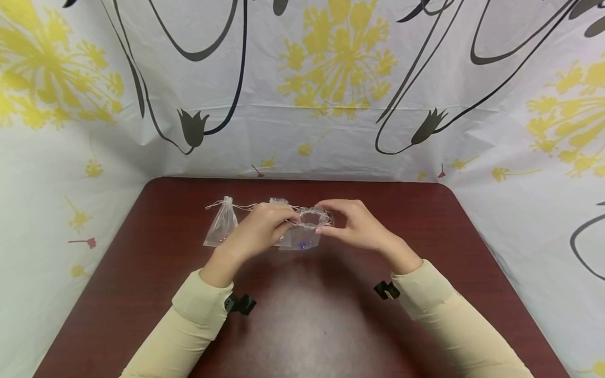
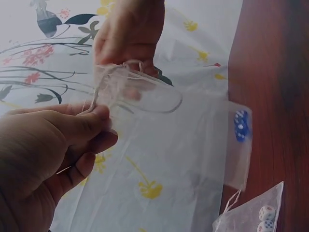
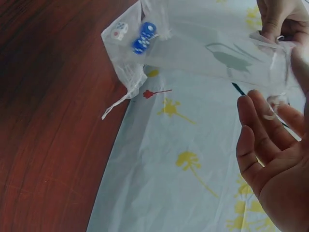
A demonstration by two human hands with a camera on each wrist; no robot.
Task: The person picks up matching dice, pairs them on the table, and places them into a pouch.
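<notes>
A sheer white drawstring pouch [image 1: 313, 237] hangs above the table between both hands, its mouth spread into a ring. Two blue dice [image 3: 142, 41] lie in its bottom corner. The left hand [image 1: 257, 226] pinches the left side of the rim between thumb and fingers. On the opposite side, the right hand [image 1: 361, 226] holds the rim with thumb and forefinger, while its other fingers spread loosely in the right wrist view. Behind the left hand is a second pouch [image 1: 279, 200], partly hidden, and white dice [image 2: 266, 212] show inside a pouch in the left wrist view.
Another tied sheer pouch [image 1: 223, 226] with small reddish specks at its base lies to the left on the dark red table [image 1: 302, 325]. A patterned white cloth [image 1: 302, 131] rises behind the table's far edge and along both sides.
</notes>
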